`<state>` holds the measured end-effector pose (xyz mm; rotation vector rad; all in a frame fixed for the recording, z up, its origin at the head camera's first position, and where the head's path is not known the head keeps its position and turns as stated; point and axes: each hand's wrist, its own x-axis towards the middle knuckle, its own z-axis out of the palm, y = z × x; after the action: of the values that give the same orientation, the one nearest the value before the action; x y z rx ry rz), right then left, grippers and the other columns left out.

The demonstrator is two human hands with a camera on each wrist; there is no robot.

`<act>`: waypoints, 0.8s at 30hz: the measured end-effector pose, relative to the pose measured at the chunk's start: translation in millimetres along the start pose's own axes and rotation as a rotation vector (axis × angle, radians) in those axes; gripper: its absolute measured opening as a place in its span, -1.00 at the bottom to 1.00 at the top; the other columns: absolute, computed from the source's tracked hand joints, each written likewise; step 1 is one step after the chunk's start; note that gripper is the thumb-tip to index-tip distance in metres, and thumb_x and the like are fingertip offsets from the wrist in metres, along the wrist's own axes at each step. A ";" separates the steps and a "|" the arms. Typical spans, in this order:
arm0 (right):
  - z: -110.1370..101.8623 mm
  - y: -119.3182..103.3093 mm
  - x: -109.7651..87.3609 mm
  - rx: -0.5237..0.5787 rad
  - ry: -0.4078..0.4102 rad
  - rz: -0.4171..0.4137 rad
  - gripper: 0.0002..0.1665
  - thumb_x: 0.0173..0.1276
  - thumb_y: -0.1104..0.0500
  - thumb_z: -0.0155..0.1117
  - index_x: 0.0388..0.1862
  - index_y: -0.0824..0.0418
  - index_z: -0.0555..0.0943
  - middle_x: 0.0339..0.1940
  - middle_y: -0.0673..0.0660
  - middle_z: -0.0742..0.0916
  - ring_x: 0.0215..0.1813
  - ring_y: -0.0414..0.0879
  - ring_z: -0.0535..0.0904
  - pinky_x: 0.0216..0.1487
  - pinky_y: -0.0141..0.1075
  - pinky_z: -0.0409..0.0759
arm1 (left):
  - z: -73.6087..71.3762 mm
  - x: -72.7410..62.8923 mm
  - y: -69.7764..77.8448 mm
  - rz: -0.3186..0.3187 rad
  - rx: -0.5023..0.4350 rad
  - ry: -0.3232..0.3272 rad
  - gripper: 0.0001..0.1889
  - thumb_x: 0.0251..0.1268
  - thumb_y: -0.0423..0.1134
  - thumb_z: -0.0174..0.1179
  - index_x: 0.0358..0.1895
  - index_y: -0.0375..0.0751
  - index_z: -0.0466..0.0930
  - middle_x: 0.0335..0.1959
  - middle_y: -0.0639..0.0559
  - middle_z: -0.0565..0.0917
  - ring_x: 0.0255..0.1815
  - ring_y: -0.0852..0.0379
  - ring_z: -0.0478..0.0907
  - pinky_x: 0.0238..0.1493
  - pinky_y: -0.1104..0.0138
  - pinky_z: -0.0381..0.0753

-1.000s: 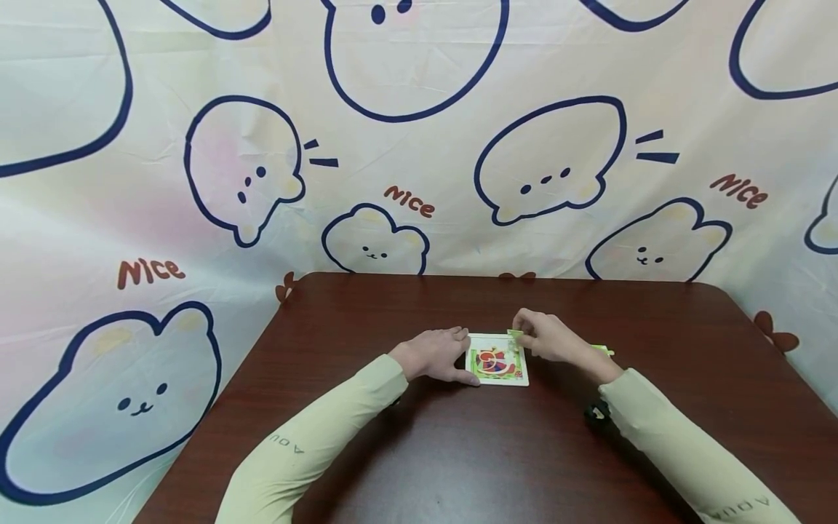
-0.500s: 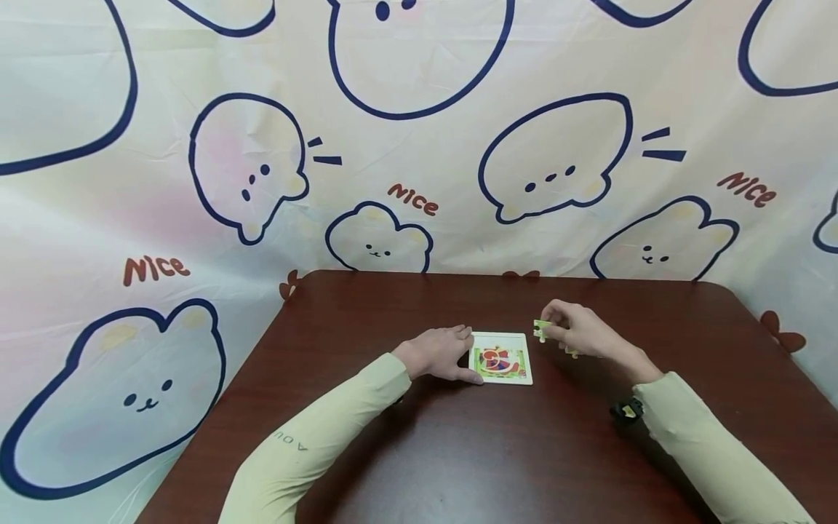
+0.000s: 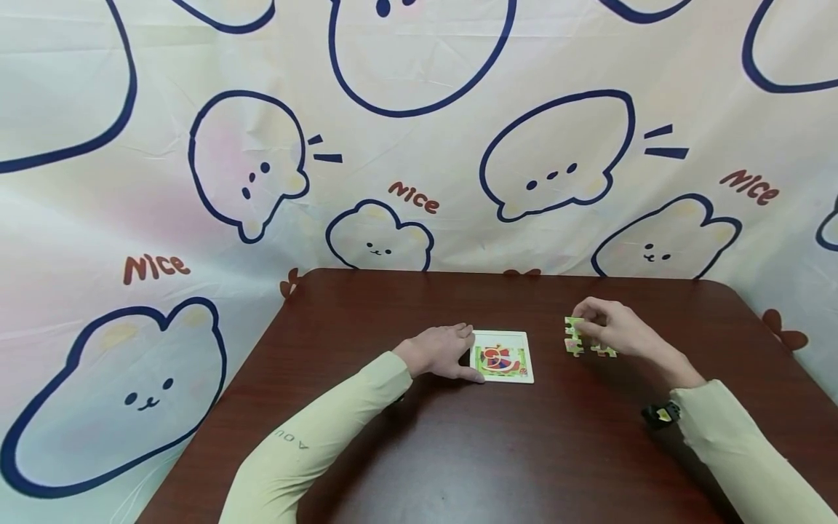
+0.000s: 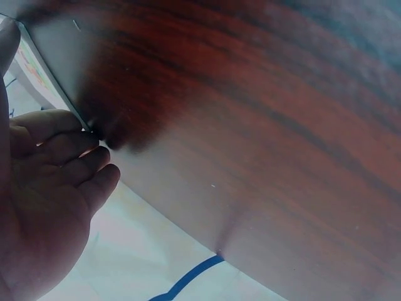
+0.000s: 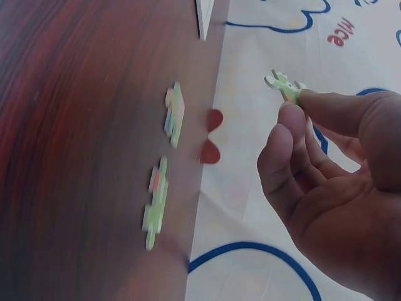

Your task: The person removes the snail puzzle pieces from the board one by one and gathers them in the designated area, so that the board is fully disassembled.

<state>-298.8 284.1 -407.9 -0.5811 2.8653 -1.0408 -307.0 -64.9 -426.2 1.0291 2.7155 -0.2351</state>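
My left hand point(image 3: 441, 353) lies along the left edge of a square white-framed jigsaw puzzle board point(image 3: 501, 336), thumb by its near corner and fingers by its far one. In the left wrist view the fingers of that left hand point(image 4: 53, 175) are fairly straight beside the board's edge point(image 4: 47, 72). To the right, my right hand point(image 3: 612, 327) pinches a green puzzle piece point(image 5: 287, 86) between thumb and index finger, held above the table. Two more green pieces lie below it, one puzzle piece point(image 3: 574, 348) on the left and another puzzle piece point(image 3: 604, 351) on the right, partly hidden.
The brown wooden table point(image 3: 419, 444) stretches all around the board. Behind its far edge hangs a pale cloth point(image 3: 452, 160) printed with blue cartoon outlines. A black wrist strap point(image 3: 660, 415) sits below my right sleeve.
My right hand has moved right, from the board's upper right corner to above the loose pieces, with the green puzzle piece still pinched. My left hand stays at the board's left edge.
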 end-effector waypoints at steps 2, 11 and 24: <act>-3.2 5.0 -2.7 0.000 0.002 0.011 -0.83 0.45 0.07 0.23 -0.08 0.10 0.58 -0.37 0.18 0.69 -0.48 -0.03 0.59 -0.51 -0.26 0.57 | 0.2 0.2 -0.1 0.001 0.000 -0.001 0.04 0.16 0.57 -0.07 0.52 -0.16 0.17 0.58 -0.08 0.16 0.60 0.04 0.07 0.54 0.20 0.18; -16.2 24.7 -18.9 0.011 0.004 0.064 -0.82 0.47 0.09 0.20 -0.06 0.14 0.60 -0.40 0.21 0.65 -0.51 -0.09 0.54 -0.53 -0.26 0.56 | 0.4 0.2 -0.3 0.000 0.003 0.001 0.05 0.16 0.57 -0.07 0.52 -0.16 0.16 0.58 -0.09 0.15 0.61 0.04 0.06 0.54 0.21 0.17; -25.2 49.2 -37.7 -0.001 -0.019 0.125 -0.78 0.46 0.13 0.20 -0.02 0.21 0.61 -0.37 0.15 0.64 -0.50 -0.13 0.52 -0.52 -0.27 0.58 | 2.9 2.6 -2.2 0.007 0.000 0.007 0.05 0.15 0.58 -0.08 0.52 -0.17 0.17 0.57 -0.09 0.17 0.60 0.03 0.08 0.53 0.20 0.19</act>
<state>-284.2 347.7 -422.6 -0.4025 2.8437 -1.0101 -309.9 -65.6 -429.5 1.0408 2.7174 -0.2311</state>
